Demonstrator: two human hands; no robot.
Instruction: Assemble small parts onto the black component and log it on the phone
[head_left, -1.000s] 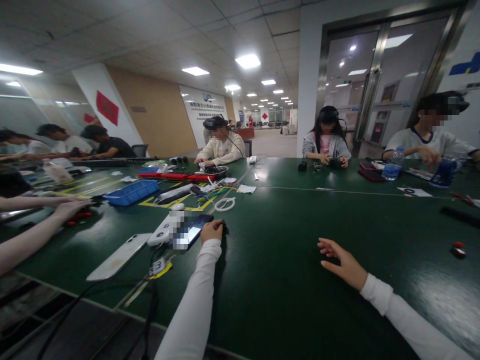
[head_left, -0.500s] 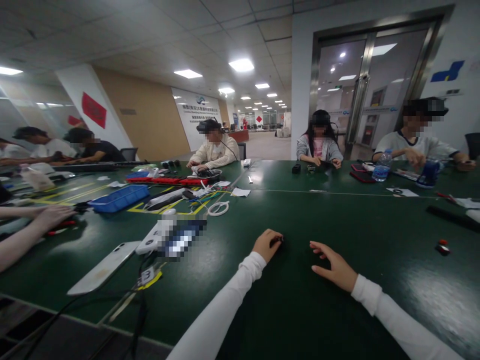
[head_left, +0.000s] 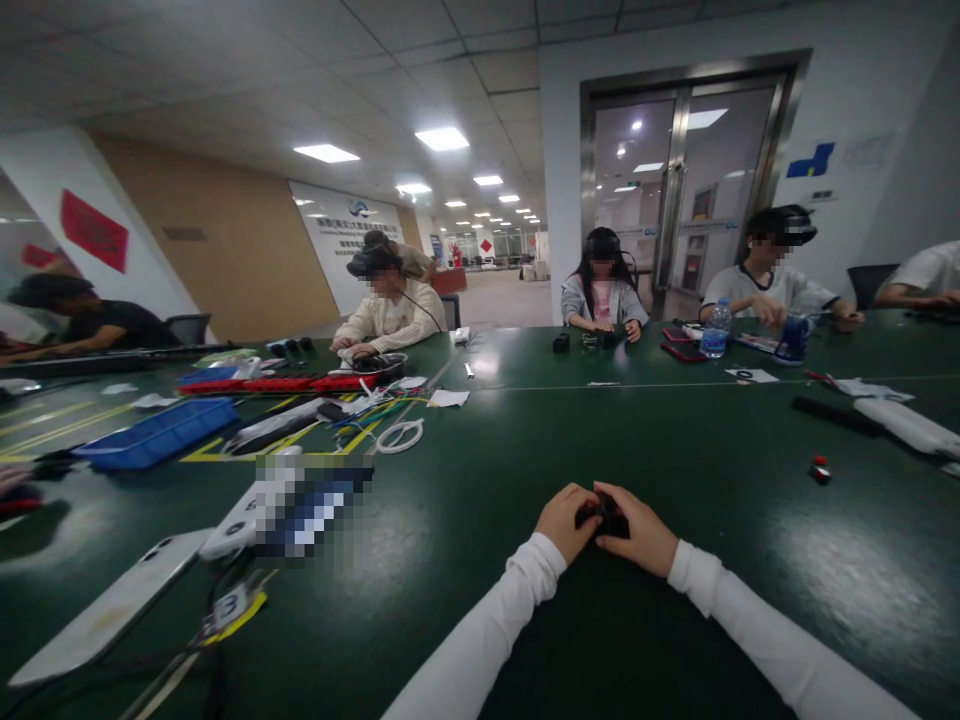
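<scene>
My left hand (head_left: 564,522) and my right hand (head_left: 646,535) meet above the green table, with their fingers curled in toward each other. Between them is a small dark object (head_left: 613,520) with a hint of red; both hands grip it, and the fingers cover much of it, so its kind cannot be made out. To the right of my hands, a small red and black piece (head_left: 820,469) lies apart on the tabletop.
On my left lie a white phone (head_left: 112,605), a white device (head_left: 244,515), cables with a number tag (head_left: 229,606) and a blue tray (head_left: 161,432). A coiled white cable (head_left: 400,436) is farther back. Several people sit around the table; a water bottle (head_left: 717,330) stands across it.
My right hand, open before, has come over to my left hand and closed on the dark object. The view has turned to the right.
</scene>
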